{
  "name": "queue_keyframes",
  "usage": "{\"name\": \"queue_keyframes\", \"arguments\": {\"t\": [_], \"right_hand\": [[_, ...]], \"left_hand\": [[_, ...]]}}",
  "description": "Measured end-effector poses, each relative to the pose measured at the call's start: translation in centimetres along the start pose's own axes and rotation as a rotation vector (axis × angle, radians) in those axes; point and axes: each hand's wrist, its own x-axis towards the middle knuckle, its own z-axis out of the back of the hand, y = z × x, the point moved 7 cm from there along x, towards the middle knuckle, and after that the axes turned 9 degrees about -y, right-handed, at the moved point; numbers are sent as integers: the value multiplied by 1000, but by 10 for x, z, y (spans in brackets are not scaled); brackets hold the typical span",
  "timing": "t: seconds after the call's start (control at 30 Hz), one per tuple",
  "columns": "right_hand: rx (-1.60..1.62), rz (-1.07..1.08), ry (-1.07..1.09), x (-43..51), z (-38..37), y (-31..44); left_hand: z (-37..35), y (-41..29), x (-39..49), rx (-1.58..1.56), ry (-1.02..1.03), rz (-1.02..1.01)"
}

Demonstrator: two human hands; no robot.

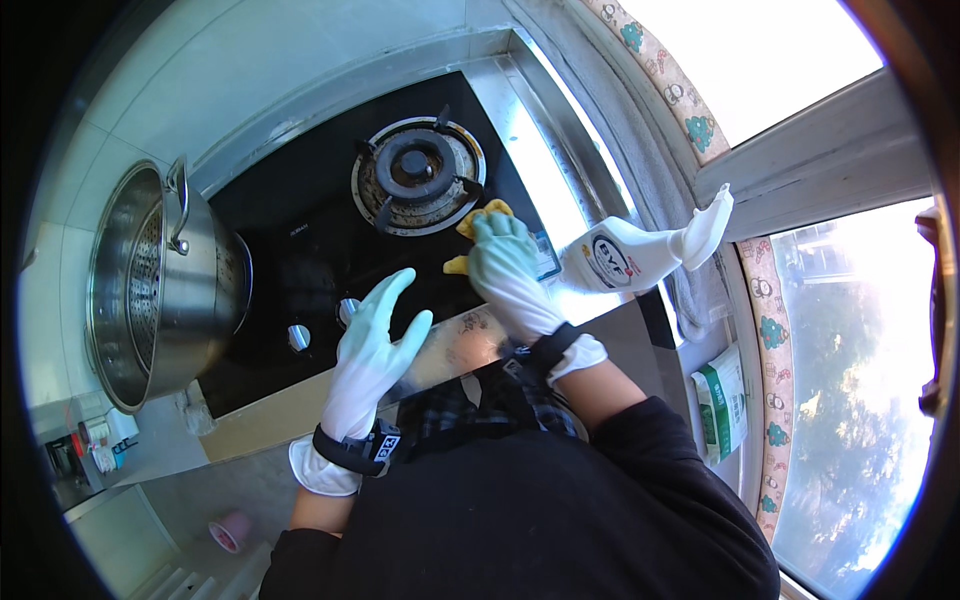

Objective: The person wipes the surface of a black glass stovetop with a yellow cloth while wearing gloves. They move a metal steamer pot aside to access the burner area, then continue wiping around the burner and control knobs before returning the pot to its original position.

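Both hands wear gloves that shade from white to pale green. Under the fingers of my right hand [504, 259] is a bunched yellow cloth [456, 265], pressed on the black gas cooktop [315, 199] just below the round burner [417, 172]. My left hand [381, 337] hovers near the front edge, thumb and fingers apart, with nothing in it. Close to its fingertips sits one metal control knob [347, 311], partly covered; another knob [298, 338] lies farther left. To the right of my right hand stands a white spray bottle [626, 255] bearing writing.
A large stainless steel pot [199, 292] with a perforated steamer insert [144, 292] stands over the cooktop's left part. Along the windowsill lie a grey towel [652, 165] and a green-and-white packet [721, 405]. A pink bin [231, 531] is low at left.
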Motion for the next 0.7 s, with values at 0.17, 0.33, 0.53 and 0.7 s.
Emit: {"name": "queue_keyframes", "arguments": {"t": [0.17, 0.33, 0.53, 0.7], "right_hand": [[135, 143, 367, -20, -16, 41], [174, 46, -5, -7, 30, -14], [-116, 96, -70, 8, -17, -17], [252, 278, 269, -24, -36, 38]], "left_hand": [[-28, -12, -11, -69, -31, 13], [-26, -25, -8, -90, -142, -118], [-39, -12, -21, -64, -86, 75], [-44, 0, -25, -75, -160, 139]]}}
